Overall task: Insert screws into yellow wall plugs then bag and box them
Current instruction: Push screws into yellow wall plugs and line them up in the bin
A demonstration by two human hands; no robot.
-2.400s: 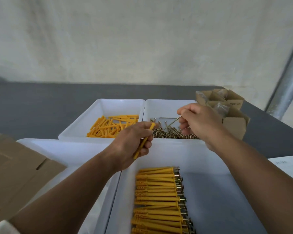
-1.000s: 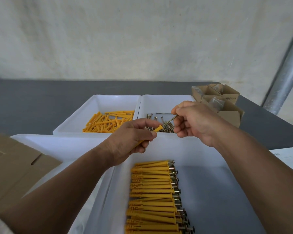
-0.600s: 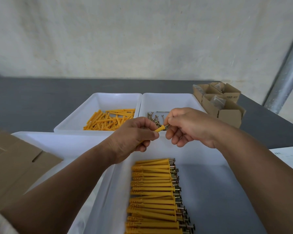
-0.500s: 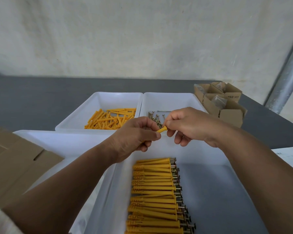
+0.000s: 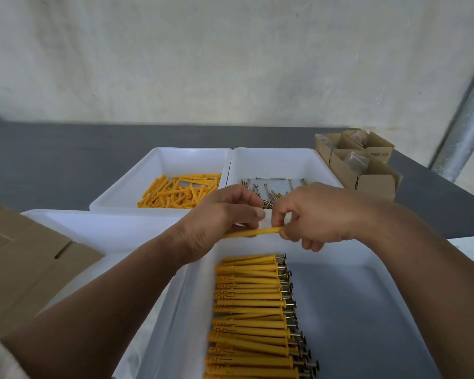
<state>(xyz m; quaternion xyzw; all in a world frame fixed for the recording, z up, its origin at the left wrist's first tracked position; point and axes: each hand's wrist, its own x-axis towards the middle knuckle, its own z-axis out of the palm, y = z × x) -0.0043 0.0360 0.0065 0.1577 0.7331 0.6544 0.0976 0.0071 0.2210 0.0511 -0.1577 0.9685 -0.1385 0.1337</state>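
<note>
A yellow wall plug (image 5: 255,232) lies level between my two hands above the far rim of the near white bin (image 5: 367,296). My left hand (image 5: 216,222) grips its left end, and my right hand (image 5: 309,217) pinches its right end; the screw is hidden in my fingers. Below, several assembled plugs with screws (image 5: 255,310) lie in a neat row in that bin. Loose yellow plugs (image 5: 181,192) fill the far left bin (image 5: 175,157). Loose screws (image 5: 271,190) lie in the far right bin (image 5: 285,160).
Flat brown cardboard (image 5: 19,263) lies at the left over another white bin (image 5: 107,228). Small open cardboard boxes (image 5: 359,162) holding clear bags stand at the far right on the dark table (image 5: 52,160). A metal pole (image 5: 465,124) rises at the right.
My right hand brought a screw from the screw bin to the plug in my left hand. Both hands then came toward me, and the plug turned level between them.
</note>
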